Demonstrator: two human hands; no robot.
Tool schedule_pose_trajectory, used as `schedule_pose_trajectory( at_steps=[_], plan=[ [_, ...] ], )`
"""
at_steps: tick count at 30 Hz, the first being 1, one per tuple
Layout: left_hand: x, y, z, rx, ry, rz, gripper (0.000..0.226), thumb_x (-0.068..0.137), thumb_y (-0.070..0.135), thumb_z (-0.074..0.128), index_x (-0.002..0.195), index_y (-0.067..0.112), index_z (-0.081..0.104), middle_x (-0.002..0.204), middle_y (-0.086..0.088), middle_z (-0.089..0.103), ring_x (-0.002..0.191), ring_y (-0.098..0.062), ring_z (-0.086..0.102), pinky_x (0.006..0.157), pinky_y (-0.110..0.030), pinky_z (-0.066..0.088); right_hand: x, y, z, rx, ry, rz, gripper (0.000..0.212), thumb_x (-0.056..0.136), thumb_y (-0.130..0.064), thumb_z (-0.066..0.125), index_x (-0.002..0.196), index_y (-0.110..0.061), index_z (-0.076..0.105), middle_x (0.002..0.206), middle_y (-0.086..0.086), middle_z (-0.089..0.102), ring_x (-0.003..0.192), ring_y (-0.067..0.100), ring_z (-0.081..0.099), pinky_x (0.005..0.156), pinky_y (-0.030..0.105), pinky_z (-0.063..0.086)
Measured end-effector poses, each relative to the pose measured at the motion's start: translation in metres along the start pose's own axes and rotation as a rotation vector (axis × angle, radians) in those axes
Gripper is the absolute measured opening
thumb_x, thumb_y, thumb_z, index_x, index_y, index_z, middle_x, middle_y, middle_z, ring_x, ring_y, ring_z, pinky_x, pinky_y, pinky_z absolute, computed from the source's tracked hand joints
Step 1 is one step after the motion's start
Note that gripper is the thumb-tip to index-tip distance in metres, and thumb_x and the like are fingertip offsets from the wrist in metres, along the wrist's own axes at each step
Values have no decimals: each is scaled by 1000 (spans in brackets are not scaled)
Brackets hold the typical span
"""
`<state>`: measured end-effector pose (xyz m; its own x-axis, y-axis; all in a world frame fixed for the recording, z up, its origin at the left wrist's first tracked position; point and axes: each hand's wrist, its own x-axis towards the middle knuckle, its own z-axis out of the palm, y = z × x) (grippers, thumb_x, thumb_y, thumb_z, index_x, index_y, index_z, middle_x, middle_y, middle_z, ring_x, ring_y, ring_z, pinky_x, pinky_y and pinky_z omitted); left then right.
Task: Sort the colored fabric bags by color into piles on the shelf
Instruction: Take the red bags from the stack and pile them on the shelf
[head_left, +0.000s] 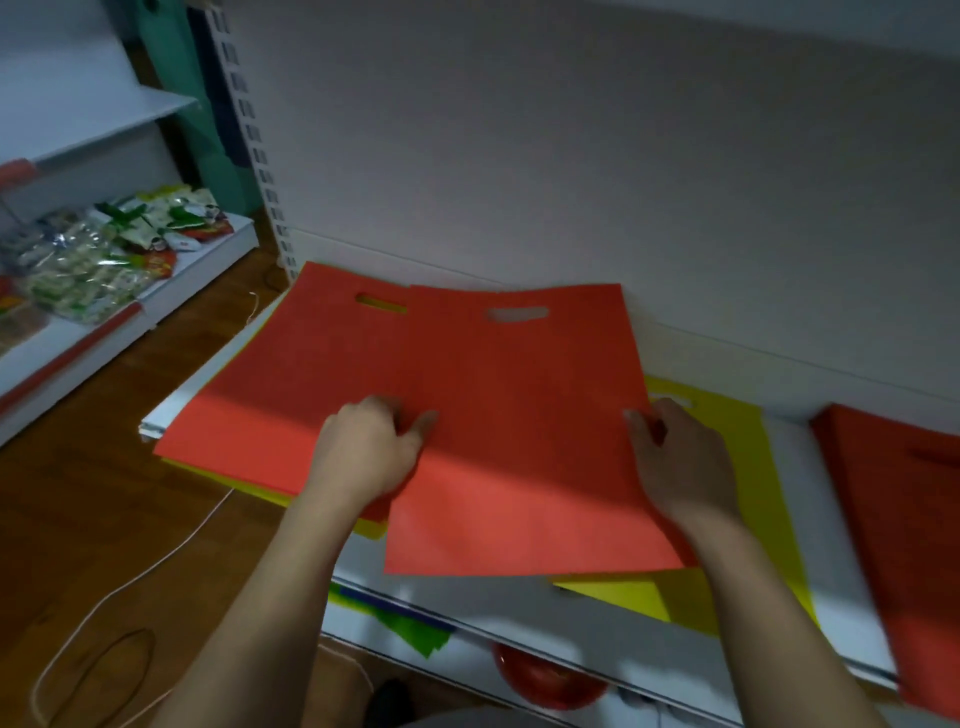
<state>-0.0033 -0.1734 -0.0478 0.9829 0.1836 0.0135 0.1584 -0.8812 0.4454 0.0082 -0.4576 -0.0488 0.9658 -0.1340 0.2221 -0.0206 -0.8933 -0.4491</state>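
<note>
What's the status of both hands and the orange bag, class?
Left hand and right hand grip top orange bag by its edges. Yellow bags underneath. Nothing blocking.

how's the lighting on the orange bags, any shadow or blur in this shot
Head view: a shadow band darkens the far part of the orange bag held by the left hand and right hand, while its near part is brightly lit; the second orange bag shows the same split; the red bag at right is dim and smeared; wide-angle distortion bends the shelf edge.
</note>
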Motion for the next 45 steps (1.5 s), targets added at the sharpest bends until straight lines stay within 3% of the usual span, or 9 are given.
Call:
schedule_pose_trajectory(
  at_steps=[3, 6, 10, 20, 23, 26, 28, 35, 45],
  plan=[
    [-12, 55, 19, -54, 60, 73, 45, 90, 51, 56, 67, 14, 52, 84, -19, 65, 89, -42, 61, 68, -39, 45, -7, 48, -36, -84, 49, 78, 34, 97, -41, 44, 97, -9, 56, 95, 25, 65, 93, 42, 61, 71, 41, 43],
    [-27, 115, 39, -77, 31, 155, 52, 91, 51, 55, 56, 15, 42, 76, -14, 65, 83, -38, 62, 61, -34, 37, -18, 103, -73, -201, 57, 163, 38, 98, -42, 39, 105, -8, 56, 98, 26, 65, 94, 43, 61, 75, 42, 45],
    [-44, 189, 79, -64, -64, 239, 52, 92, 56, 49, 59, 16, 41, 72, -11, 63, 81, -36, 63, 63, -35, 41, -33, 181, -116, -193, 86, 245, 36, 99, -39, 40, 99, -7, 56, 94, 27, 65, 90, 44, 62, 71, 43, 45],
    [-92, 344, 173, 25, -288, 500, 46, 99, 46, 41, 63, 18, 35, 89, -15, 66, 91, -35, 62, 70, -38, 41, -58, 349, -194, -161, 150, 422, 34, 96, -42, 48, 83, -11, 54, 73, 14, 60, 78, 36, 62, 58, 32, 32],
    [-97, 370, 194, 200, -366, 516, 43, 98, 55, 36, 78, 19, 50, 101, -11, 67, 101, -31, 61, 82, -36, 41, -58, 382, -196, -165, 136, 485, 34, 96, -44, 47, 84, -13, 56, 73, 7, 57, 77, 31, 61, 58, 30, 31],
    [-98, 385, 203, 498, -344, 493, 58, 96, 63, 28, 110, 15, 58, 116, -11, 64, 112, -28, 58, 94, -37, 36, -57, 403, -189, -213, 89, 556, 39, 94, -48, 49, 101, -11, 61, 101, 12, 60, 94, 31, 57, 70, 33, 41],
    [-100, 389, 208, 544, -357, 469, 61, 96, 63, 26, 115, 14, 57, 120, -12, 62, 113, -28, 57, 96, -37, 35, -58, 410, -185, -199, 64, 595, 45, 93, -50, 50, 109, -10, 62, 109, 15, 57, 104, 33, 54, 80, 36, 43],
    [-104, 395, 215, 562, -368, 450, 53, 100, 54, 28, 114, 13, 57, 119, -13, 63, 113, -29, 58, 98, -37, 34, -57, 414, -183, -155, -4, 570, 43, 96, -48, 45, 104, -13, 67, 100, 10, 66, 89, 27, 61, 67, 28, 38],
    [-105, 392, 214, 550, -335, 479, 56, 98, 58, 28, 111, 13, 58, 114, -13, 64, 109, -30, 59, 97, -37, 35, -58, 400, -179, -205, -84, 641, 43, 95, -47, 45, 103, -8, 62, 105, 14, 58, 96, 32, 58, 69, 31, 38]
  ],
)
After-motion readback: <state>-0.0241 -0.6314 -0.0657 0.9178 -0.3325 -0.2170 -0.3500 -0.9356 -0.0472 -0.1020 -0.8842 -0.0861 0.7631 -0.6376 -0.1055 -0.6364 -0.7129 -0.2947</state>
